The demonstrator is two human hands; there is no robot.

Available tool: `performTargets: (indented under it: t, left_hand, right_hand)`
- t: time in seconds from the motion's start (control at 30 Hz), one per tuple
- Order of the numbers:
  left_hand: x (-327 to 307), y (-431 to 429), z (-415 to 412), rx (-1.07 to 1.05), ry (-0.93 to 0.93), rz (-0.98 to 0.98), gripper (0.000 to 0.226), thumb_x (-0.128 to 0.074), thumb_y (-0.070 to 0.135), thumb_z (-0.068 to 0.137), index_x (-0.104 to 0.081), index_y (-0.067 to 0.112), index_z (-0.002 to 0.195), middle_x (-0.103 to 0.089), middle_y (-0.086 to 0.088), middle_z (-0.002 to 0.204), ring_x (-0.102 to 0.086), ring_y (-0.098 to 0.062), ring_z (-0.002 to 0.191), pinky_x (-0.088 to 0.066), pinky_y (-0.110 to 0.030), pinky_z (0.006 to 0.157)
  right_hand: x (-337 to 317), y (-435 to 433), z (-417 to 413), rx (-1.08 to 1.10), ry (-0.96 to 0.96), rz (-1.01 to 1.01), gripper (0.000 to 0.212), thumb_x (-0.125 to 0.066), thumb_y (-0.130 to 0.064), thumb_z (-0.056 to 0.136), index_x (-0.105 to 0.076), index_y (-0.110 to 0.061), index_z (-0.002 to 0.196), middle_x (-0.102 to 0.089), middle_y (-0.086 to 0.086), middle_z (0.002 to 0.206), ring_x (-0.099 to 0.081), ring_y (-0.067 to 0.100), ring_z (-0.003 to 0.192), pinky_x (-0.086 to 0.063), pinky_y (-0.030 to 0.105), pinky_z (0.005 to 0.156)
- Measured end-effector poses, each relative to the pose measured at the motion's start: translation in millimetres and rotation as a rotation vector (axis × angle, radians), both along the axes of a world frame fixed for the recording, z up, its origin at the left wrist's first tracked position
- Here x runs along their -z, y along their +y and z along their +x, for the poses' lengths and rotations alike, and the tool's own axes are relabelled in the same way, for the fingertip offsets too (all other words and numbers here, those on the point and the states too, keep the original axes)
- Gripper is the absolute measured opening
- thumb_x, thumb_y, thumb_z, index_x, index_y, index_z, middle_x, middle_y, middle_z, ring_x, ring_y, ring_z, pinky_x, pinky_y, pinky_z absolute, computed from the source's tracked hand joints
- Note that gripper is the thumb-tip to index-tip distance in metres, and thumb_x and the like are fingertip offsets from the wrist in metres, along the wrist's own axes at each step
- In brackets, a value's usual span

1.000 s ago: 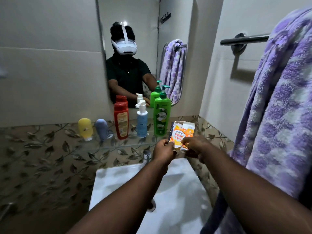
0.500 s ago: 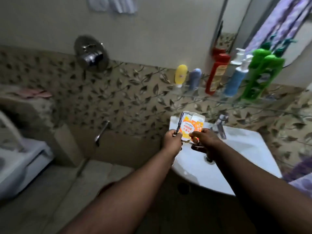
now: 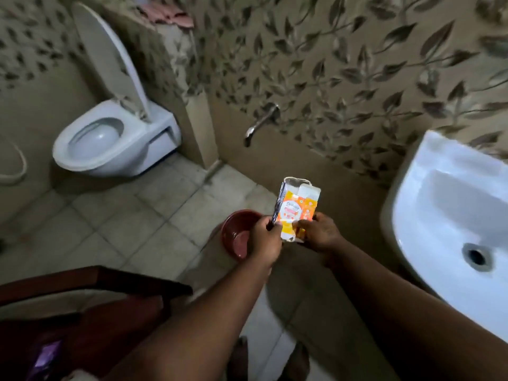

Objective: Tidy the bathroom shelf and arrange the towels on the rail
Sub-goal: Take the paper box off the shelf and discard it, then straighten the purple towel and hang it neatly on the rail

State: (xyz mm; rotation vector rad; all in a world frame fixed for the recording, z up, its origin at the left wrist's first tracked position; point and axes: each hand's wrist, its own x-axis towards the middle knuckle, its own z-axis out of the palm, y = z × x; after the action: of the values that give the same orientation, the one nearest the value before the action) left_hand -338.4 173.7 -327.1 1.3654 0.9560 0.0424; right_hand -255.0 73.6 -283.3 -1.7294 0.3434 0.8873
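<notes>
Head camera looks down over both forearms at a tiled bathroom floor. An opened orange-and-white carton [image 3: 298,210] is held upright in the air between the two hands, in front of the body and above the floor, its torn top flaps pointing away from the person. The left hand [image 3: 265,237] grips the carton's lower left edge, with fingers curled round it and the thumb on the printed face. The right hand [image 3: 319,232] pinches the lower right corner between thumb and fingers. Just beyond the left hand, partly hidden by it, a red bowl [image 3: 236,229] sits on the floor. A white washbasin [image 3: 453,215] fills the right side, well apart from the carton. On the leaf-patterned wall behind, a metal tap [image 3: 261,123] juts out low down. To the far left stands a white toilet [image 3: 110,138] with its lid raised, and a pink cloth [image 3: 170,15] lies on the ledge above it. A dark red object [image 3: 82,312] occupies the lower left; what it is cannot be told.
</notes>
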Motion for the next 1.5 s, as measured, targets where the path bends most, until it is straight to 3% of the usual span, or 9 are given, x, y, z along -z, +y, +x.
performTargets:
  t: [0.1, 0.2, 0.43, 0.6, 0.73, 0.87, 1.03, 1.2, 1.5]
  left_hand:
    - [49, 16, -23, -0.078, 0.045, -0.034, 0.013, -0.060, 0.021, 0.095, -0.070, 0.027, 0.089, -0.075, -0.013, 0.095, -0.073, -0.038, 0.094, -0.060, -0.057, 0.085]
    - [98, 33, -35, -0.162, 0.076, -0.081, 0.010, -0.062, 0.025, 0.096, -0.071, 0.028, 0.092, -0.075, -0.016, 0.100, -0.073, -0.039, 0.094, -0.062, -0.052, 0.082]
    - [209, 76, -27, -0.325, 0.087, -0.171, 0.009, -0.061, 0.017, 0.101, -0.061, 0.023, 0.108, -0.069, -0.017, 0.119, -0.067, -0.030, 0.107, -0.056, -0.048, 0.096]
    - [262, 71, -54, -0.222, 0.235, -0.146, 0.028, -0.060, 0.025, 0.101, -0.063, 0.013, 0.126, -0.062, -0.033, 0.125, -0.063, -0.044, 0.113, -0.048, -0.058, 0.103]
    - [254, 53, -63, -0.190, 0.258, -0.135, 0.040, -0.061, 0.025, 0.101, -0.057, 0.011, 0.138, -0.063, -0.014, 0.135, -0.059, -0.033, 0.127, -0.047, -0.054, 0.110]
    - [211, 38, -49, -0.128, 0.207, -0.097, 0.030, -0.063, 0.026, 0.100, -0.064, 0.013, 0.127, -0.068, -0.018, 0.123, -0.063, -0.037, 0.120, -0.051, -0.052, 0.105]
    - [109, 20, 4, -0.016, 0.014, -0.001, 0.013, -0.063, 0.014, 0.100, -0.066, 0.018, 0.112, -0.070, -0.013, 0.117, -0.064, -0.036, 0.117, -0.050, -0.058, 0.103]
    - [-27, -24, 58, 0.177, -0.213, 0.080, 0.014, -0.064, 0.014, 0.098, -0.065, 0.027, 0.104, -0.073, -0.009, 0.109, -0.070, -0.022, 0.096, -0.056, -0.048, 0.091]
    - [-215, -195, 103, 0.605, -0.572, 0.162, 0.013, -0.058, 0.020, 0.102, -0.067, 0.029, 0.105, -0.073, -0.005, 0.107, -0.069, -0.026, 0.093, -0.056, -0.050, 0.087]
  right_hand:
    - [53, 25, -12, -0.063, 0.029, -0.020, 0.020, -0.068, 0.011, 0.087, -0.064, -0.007, 0.080, -0.069, 0.005, 0.067, -0.067, 0.013, 0.049, -0.051, 0.022, 0.039]
    - [112, 50, -19, -0.133, 0.072, -0.016, 0.023, -0.064, 0.014, 0.087, -0.064, -0.006, 0.076, -0.068, 0.000, 0.052, -0.062, 0.005, 0.038, -0.045, 0.017, 0.036]
    - [233, 82, -5, 0.009, 0.220, -0.013, 0.036, -0.071, -0.011, 0.092, -0.048, -0.023, 0.115, -0.064, 0.006, 0.101, -0.063, 0.022, 0.092, -0.055, 0.035, 0.071]
    - [284, 57, -24, 0.060, 0.258, -0.092, 0.032, -0.062, -0.005, 0.097, -0.049, -0.016, 0.123, -0.058, 0.023, 0.128, -0.057, 0.030, 0.098, -0.047, 0.036, 0.073]
    - [279, 31, -39, 0.088, 0.310, -0.110, 0.024, -0.059, -0.002, 0.096, -0.052, -0.012, 0.117, -0.059, 0.027, 0.118, -0.050, 0.024, 0.077, -0.040, 0.032, 0.067]
    - [233, 17, -34, 0.083, 0.257, -0.109, 0.034, -0.064, -0.008, 0.095, -0.051, -0.014, 0.127, -0.063, 0.018, 0.119, -0.054, 0.027, 0.092, -0.046, 0.038, 0.077]
    - [125, 6, -6, 0.086, 0.151, 0.020, 0.014, -0.060, -0.007, 0.096, -0.055, -0.018, 0.103, -0.047, 0.011, 0.078, -0.044, 0.019, 0.066, -0.033, 0.029, 0.059]
    - [-11, -34, 13, 0.068, -0.113, 0.079, 0.037, -0.068, -0.011, 0.092, -0.054, -0.015, 0.126, -0.067, 0.015, 0.105, -0.059, 0.019, 0.083, -0.044, 0.030, 0.069]
    - [-209, -204, 5, 0.401, -0.502, 0.053, 0.042, -0.070, -0.018, 0.082, -0.057, -0.021, 0.122, -0.066, 0.013, 0.119, -0.069, 0.025, 0.095, -0.055, 0.036, 0.084]
